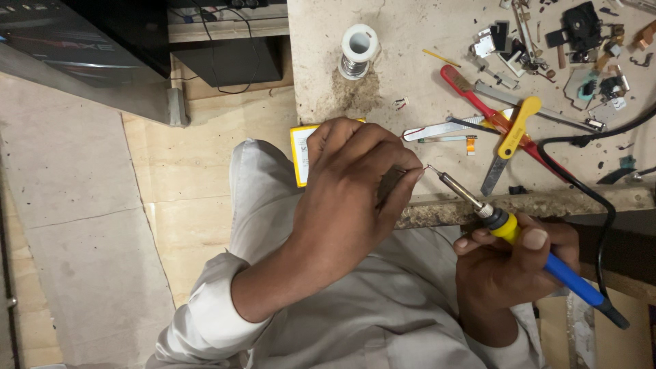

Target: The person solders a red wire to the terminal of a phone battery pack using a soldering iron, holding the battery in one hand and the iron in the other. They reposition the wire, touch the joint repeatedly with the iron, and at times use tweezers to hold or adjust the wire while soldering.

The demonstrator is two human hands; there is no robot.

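Note:
My left hand [352,188] is closed at the bench's front edge, pinching something small that its fingers hide. It partly covers a yellow-edged flat pack [301,154]. My right hand [512,263] grips a soldering iron [519,236] with a yellow collar and blue handle. The iron's metal tip [432,169] points up-left and sits right at my left fingertips. Its black cable [588,191] loops off to the right.
A solder spool [358,49] stands at the bench's back left. A red-handled tool [478,99], yellow opening tool [517,126], metal tweezers [441,128] and several small phone parts [581,41] lie to the right. A dark box [82,41] sits on the floor at left.

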